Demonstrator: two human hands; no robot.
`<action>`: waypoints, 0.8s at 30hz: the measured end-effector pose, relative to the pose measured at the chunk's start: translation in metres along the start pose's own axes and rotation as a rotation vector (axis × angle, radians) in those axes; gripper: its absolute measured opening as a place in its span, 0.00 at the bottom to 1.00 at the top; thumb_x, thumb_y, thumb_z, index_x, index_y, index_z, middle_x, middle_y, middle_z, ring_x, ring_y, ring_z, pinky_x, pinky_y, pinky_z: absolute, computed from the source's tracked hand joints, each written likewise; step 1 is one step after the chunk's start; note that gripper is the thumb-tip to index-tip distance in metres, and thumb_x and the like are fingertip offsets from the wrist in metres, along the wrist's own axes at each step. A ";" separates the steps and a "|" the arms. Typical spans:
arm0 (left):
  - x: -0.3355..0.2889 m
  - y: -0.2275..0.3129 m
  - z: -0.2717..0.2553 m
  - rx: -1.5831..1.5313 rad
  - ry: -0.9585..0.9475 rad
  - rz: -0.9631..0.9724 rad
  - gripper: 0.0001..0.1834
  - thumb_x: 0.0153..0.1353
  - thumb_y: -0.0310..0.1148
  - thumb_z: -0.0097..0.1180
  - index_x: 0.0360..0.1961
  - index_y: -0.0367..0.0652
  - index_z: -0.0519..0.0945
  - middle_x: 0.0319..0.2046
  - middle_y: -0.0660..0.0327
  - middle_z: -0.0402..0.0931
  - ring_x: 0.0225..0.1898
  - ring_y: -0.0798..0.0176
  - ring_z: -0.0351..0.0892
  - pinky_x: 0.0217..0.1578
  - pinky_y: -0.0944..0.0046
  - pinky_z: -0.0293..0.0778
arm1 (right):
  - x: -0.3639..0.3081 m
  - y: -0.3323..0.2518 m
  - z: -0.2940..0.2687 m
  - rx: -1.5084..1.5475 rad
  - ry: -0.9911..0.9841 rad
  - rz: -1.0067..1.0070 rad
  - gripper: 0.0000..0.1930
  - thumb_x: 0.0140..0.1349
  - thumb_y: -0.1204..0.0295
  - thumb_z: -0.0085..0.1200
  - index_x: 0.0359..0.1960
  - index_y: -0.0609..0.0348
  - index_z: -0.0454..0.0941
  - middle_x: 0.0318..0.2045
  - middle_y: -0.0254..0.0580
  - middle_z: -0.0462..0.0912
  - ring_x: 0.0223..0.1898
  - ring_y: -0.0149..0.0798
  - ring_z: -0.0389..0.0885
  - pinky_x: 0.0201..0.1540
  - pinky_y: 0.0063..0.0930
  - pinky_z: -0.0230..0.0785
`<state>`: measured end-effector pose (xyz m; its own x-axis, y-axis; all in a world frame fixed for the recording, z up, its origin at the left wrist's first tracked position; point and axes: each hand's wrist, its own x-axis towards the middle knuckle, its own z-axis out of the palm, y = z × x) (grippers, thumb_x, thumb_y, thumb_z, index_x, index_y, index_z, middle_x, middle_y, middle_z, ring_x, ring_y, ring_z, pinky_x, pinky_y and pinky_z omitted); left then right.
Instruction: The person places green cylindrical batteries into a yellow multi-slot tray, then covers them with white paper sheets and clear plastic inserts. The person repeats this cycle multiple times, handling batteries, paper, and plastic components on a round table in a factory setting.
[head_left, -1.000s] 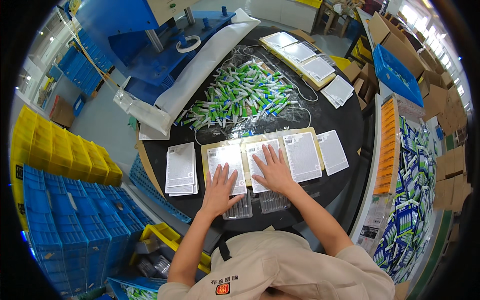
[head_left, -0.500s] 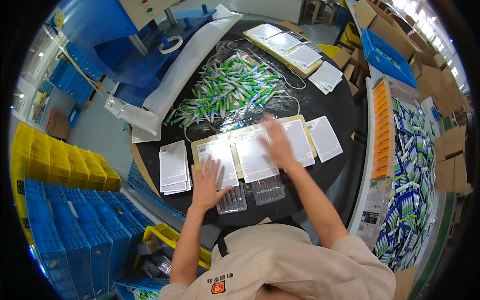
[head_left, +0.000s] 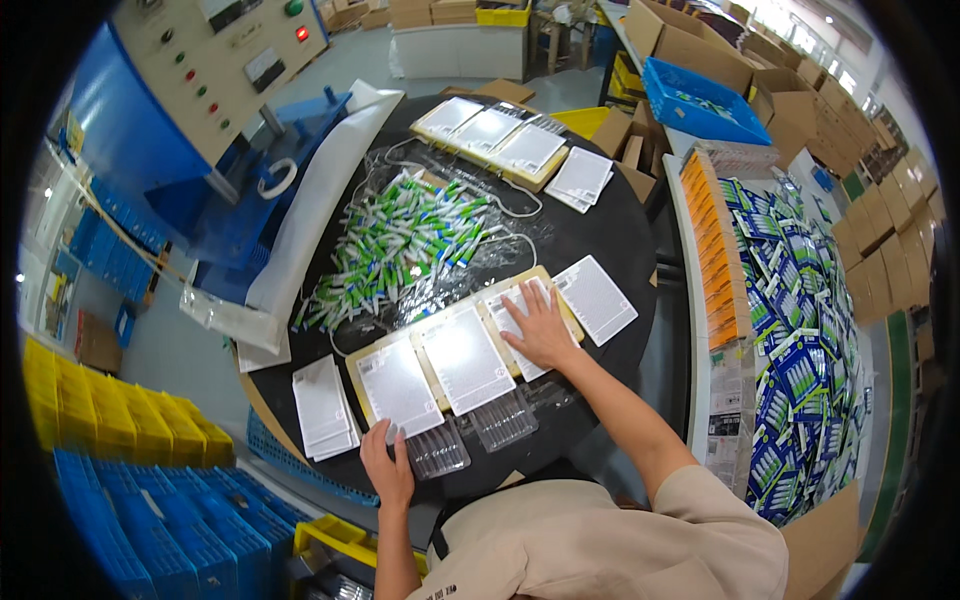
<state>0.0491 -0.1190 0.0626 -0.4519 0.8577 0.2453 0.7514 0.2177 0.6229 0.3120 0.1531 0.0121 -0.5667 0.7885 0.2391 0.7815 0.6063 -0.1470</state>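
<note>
Three white printed cards (head_left: 465, 357) are laid side by side in a shallow tan tray (head_left: 358, 352), long axes pointing away. The right hand (head_left: 540, 325) is spread flat on the rightmost; the left hand (head_left: 388, 470) rests open by clear plastic blister shells (head_left: 437, 450).

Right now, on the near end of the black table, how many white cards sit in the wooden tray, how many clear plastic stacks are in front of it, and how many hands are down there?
White cards in the wooden tray: 3
Clear plastic stacks: 2
Hands: 2, left hand, right hand
Total: 7
</note>
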 end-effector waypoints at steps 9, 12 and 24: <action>0.000 -0.020 -0.037 -0.073 0.192 0.005 0.14 0.74 0.31 0.50 0.54 0.35 0.79 0.53 0.46 0.78 0.56 0.41 0.76 0.59 0.50 0.69 | 0.000 0.135 -0.051 0.187 0.973 0.655 0.16 0.58 0.71 0.61 0.49 0.60 0.81 0.47 0.51 0.82 0.51 0.55 0.79 0.56 0.48 0.70; -0.021 -0.034 -0.048 -0.268 0.259 -0.359 0.19 0.77 0.37 0.47 0.45 0.30 0.83 0.44 0.51 0.83 0.49 0.49 0.81 0.52 0.57 0.75 | -0.066 0.236 -0.021 0.314 0.433 1.501 0.26 0.69 0.54 0.57 0.55 0.67 0.79 0.51 0.61 0.84 0.55 0.60 0.81 0.56 0.52 0.75; -0.166 -0.167 0.019 -1.320 0.192 -1.263 0.18 0.74 0.50 0.48 0.41 0.47 0.79 0.40 0.63 0.82 0.43 0.60 0.79 0.52 0.52 0.78 | -0.148 0.204 0.093 1.209 0.698 1.503 0.24 0.75 0.56 0.52 0.52 0.71 0.77 0.52 0.53 0.82 0.54 0.44 0.80 0.58 0.50 0.74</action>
<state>0.0076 -0.2894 -0.0966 -0.4940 0.4128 -0.7652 -0.8211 0.0679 0.5667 0.5311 0.1699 -0.1421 0.6251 0.6420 -0.4439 -0.2579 -0.3669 -0.8938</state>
